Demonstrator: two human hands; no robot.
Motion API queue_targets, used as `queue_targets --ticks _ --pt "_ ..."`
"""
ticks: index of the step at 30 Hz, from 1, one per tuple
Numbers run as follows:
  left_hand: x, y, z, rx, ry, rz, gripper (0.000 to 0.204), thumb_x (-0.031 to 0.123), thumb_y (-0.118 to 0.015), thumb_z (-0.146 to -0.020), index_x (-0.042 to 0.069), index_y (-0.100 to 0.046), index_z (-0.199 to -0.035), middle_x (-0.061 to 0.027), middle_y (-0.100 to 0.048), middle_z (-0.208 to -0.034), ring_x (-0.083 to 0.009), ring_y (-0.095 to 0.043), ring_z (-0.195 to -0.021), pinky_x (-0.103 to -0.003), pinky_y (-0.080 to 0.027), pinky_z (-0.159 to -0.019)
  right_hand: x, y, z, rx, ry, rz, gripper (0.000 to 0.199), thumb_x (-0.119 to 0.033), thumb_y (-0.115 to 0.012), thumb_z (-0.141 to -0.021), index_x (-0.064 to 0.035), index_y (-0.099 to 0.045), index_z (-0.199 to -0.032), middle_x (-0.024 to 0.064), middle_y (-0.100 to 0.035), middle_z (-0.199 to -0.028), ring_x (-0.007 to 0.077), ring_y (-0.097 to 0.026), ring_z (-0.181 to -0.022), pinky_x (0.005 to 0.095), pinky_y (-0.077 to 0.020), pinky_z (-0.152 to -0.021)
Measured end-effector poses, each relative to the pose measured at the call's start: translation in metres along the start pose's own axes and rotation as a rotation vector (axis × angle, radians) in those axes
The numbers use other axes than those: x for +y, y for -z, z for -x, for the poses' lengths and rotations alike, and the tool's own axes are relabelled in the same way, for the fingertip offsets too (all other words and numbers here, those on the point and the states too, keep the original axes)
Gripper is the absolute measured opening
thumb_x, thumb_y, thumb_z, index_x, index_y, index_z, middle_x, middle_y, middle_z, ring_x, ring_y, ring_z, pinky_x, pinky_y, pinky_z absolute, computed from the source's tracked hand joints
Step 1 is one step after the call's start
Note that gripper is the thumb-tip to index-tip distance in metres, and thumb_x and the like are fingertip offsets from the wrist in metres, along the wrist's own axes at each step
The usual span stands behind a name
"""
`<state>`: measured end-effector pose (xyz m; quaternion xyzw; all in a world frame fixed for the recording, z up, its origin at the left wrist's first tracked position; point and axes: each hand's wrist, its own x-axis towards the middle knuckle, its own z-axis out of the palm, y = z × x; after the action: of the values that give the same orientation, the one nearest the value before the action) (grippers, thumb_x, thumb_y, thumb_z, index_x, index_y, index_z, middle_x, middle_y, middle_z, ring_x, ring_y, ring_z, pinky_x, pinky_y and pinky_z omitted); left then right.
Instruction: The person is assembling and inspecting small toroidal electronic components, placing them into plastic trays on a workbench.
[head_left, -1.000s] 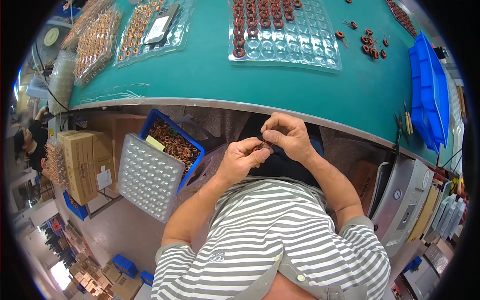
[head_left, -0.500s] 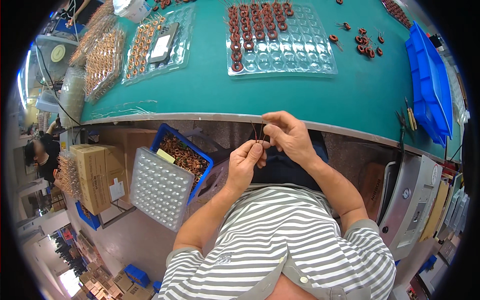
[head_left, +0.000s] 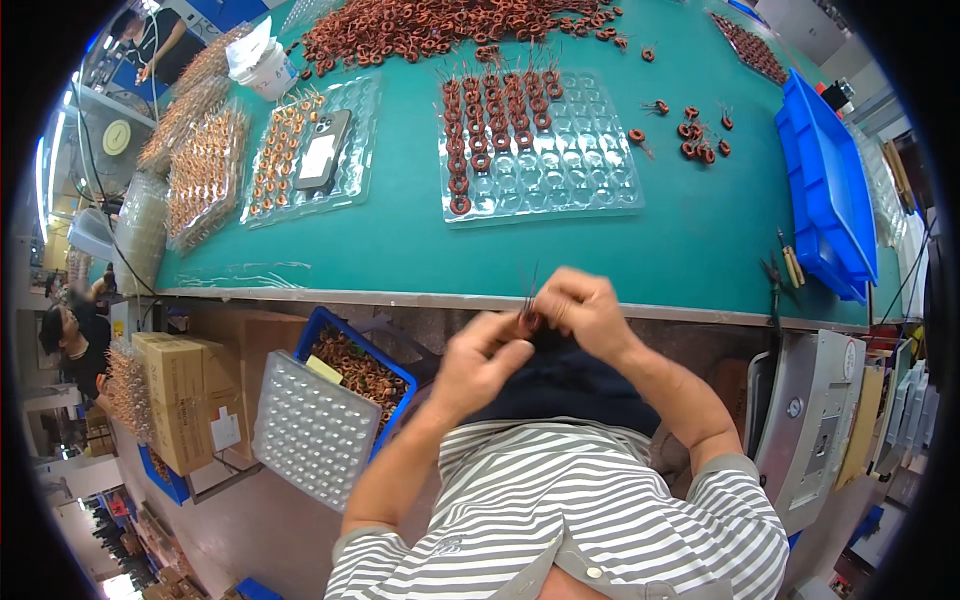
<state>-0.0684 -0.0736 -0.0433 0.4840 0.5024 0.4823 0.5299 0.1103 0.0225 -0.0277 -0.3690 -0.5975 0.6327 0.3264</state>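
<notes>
Just off the bench's near edge, my left hand pinches a small dark red wire-wound ring coil between thumb and fingers. Thin wire leads rise from the coil past the fingertips. My right hand is closed at the coil's right side, its thumb and fingertips pressed together by the leads. Fingers hide part of the coil. Beyond my hands lies a clear plastic blister tray, with rows of similar red coils in its left cups.
A large coil heap covers the back of the green bench. Loose coils lie right of the tray, near a blue bin and pliers. A phone rests on another tray. A blue crate stands below left.
The view has tilted up, showing more of the far bench. My right fingers have come down from the raised lead tips to the coil, and the ring has turned in my left hand.
</notes>
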Motion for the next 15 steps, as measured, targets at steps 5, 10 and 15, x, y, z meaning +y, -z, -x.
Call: queue_targets --ticks 5,10,15 --pt "0.149 0.070 -0.006 0.143 -0.622 -0.297 0.069 0.040 -0.060 -0.089 -0.005 -0.044 -0.139 -0.0177 -0.058 -0.126 -0.0248 -0.061 -0.105 -0.033 -0.052 -0.082 -0.018 0.074 -0.076 0.303 0.132 0.266 0.022 -0.022 -0.066 -0.091 -0.0028 -0.070 -0.081 -0.0003 -0.058 -0.062 0.0054 -0.049 -0.054 0.0230 -0.0374 -0.049" --pt "0.233 0.093 0.033 -0.066 -0.849 -0.680 0.090 0.057 -0.065 -0.084 -0.006 -0.038 -0.142 -0.0205 -0.054 -0.134 -0.0290 -0.059 -0.110 -0.035 -0.051 -0.086 -0.017 0.111 -0.193 0.491 0.260 0.580 0.024 -0.026 -0.069 -0.087 -0.0025 -0.071 -0.080 0.0041 -0.059 -0.059 0.0092 -0.050 -0.056 0.0295 -0.0410 -0.053" --pt "0.220 0.089 0.007 -0.112 -0.858 -0.739 0.088 0.054 -0.067 -0.084 -0.005 -0.038 -0.143 -0.0201 -0.053 -0.134 -0.0289 -0.058 -0.111 -0.036 -0.050 -0.088 0.005 0.159 -0.272 0.486 0.212 0.769 0.027 -0.031 -0.068 -0.087 -0.0039 -0.071 -0.084 0.0090 -0.063 -0.065 0.0179 -0.057 -0.060 0.0348 -0.0462 -0.062"
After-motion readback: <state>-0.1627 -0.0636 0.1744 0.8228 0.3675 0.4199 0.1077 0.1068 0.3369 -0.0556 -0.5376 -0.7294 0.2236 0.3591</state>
